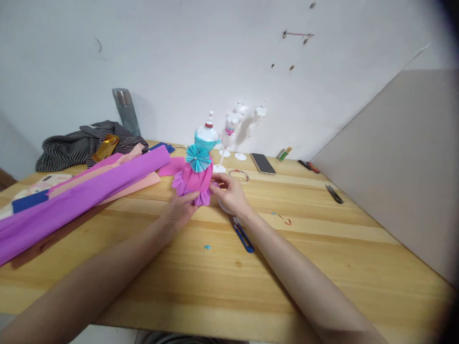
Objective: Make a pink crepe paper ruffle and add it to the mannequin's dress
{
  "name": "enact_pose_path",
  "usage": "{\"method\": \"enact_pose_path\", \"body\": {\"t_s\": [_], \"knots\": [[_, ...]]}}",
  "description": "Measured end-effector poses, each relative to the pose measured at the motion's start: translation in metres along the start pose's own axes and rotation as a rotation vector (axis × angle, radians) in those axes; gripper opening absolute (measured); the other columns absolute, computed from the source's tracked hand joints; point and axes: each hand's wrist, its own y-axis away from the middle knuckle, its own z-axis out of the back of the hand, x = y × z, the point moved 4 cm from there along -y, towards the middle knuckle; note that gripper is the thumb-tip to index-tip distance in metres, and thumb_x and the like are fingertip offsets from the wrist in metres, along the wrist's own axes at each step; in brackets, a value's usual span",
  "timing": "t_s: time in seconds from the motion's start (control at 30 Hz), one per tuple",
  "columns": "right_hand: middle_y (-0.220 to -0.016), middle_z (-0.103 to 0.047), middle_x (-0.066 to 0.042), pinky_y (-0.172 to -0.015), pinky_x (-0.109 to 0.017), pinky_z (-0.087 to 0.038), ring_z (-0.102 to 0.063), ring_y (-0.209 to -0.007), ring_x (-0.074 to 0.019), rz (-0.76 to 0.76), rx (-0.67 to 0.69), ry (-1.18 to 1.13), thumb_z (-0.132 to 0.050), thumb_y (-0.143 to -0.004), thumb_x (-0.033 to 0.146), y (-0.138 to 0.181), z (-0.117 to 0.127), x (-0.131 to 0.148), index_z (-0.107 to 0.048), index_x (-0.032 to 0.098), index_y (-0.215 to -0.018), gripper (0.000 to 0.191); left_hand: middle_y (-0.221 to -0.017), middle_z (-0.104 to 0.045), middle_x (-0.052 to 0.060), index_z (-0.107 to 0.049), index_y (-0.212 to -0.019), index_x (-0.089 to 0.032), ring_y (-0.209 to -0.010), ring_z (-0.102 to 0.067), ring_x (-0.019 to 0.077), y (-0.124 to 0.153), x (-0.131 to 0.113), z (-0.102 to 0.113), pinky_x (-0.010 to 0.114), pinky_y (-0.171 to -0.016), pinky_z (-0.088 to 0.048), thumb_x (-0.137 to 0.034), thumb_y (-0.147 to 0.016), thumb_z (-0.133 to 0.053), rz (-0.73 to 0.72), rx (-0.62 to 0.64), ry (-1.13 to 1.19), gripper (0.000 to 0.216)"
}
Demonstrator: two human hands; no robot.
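A small white dress-form mannequin (203, 130) stands upright with a red band at its neck. It wears a crepe-paper dress (198, 177) with a blue top, a pleated blue rosette (198, 158), a pink skirt and a ruffled purple hem. My left hand (182, 210) grips the lower hem from the front left, thumb over the ruffle. On the other side, my right hand (231, 192) pinches the hem's right edge between thumb and fingers. Blue-handled thread snips (244, 235) lie on the table just under my right wrist, their tips partly hidden.
Smaller white mannequins (229, 136) stand behind. Rolls of purple paper (86, 188) and peach paper lie left, near striped cloth (86, 138) and a bottle (126, 110). A phone (263, 163), a bracelet-like ring (239, 176) and dark clippers (334, 194) lie right. A partition (401, 157) bounds the right.
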Motion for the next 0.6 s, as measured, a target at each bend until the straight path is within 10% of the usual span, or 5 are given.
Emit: {"method": "enact_pose_path", "body": {"t_s": [0.3,0.6], "knots": [[-0.105,-0.073,-0.011,-0.087,-0.042,-0.053,-0.067,-0.097,-0.0232,-0.024,-0.092,-0.078,-0.066,-0.074,0.033,-0.028,0.033,0.032,-0.070,0.017,-0.099,0.030,-0.114,-0.070,0.002,-0.066,-0.103,-0.026,-0.117,-0.059,0.0225,0.004,0.002,0.004,0.037,-0.100,-0.048,-0.009,-0.069,-0.072,0.028,-0.031,0.040,0.038],[-0.114,-0.071,-0.006,-0.092,-0.046,-0.053,-0.062,-0.115,-0.0259,0.190,0.090,-0.278,-0.062,-0.083,0.041,-0.080,0.026,0.103,-0.066,0.023,-0.115,0.037,-0.101,-0.071,0.003,-0.068,-0.097,-0.028,-0.112,-0.061,0.0222,0.006,0.006,0.016,0.036,-0.098,-0.050,-0.013,-0.073,-0.073,0.039,-0.012,0.005,0.029]]}}
